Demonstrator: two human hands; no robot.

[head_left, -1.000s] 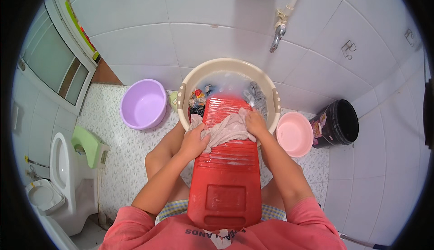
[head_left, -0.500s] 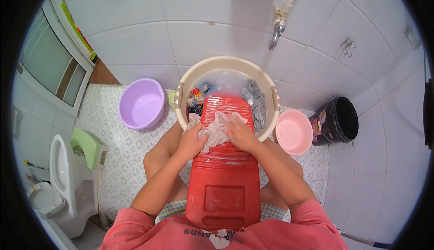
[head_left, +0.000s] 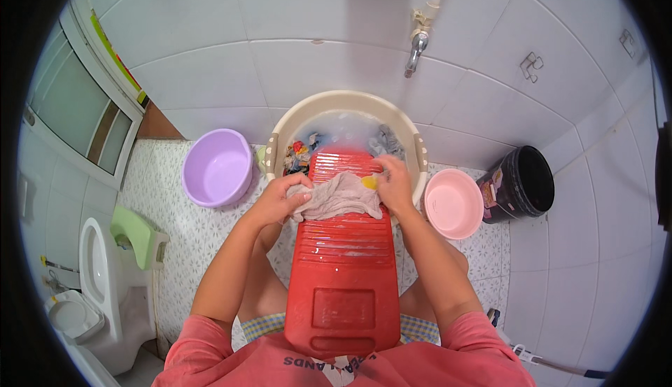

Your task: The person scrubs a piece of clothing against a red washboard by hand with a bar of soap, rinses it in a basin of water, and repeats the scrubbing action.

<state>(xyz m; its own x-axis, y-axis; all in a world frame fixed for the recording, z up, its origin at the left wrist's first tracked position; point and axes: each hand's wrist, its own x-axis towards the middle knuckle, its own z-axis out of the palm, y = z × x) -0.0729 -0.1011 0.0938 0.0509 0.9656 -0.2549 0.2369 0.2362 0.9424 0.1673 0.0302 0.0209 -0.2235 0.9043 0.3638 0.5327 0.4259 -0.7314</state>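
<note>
A crumpled, pinkish-grey cloth (head_left: pixel 334 199) spans a red washboard (head_left: pixel 343 264) edge to edge. The left hand (head_left: pixel 277 199) has fingers pinching it; the right hand's (head_left: pixel 395 185) curl beside a yellow patch (head_left: pixel 369 182), grip unclear.

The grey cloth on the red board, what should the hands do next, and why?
Probably rub the small yellow piece over the grey cloth with the right hand: that hand is at the piece, the left hand grips the cloth's left end, and the cloth lies across the red board.
</note>
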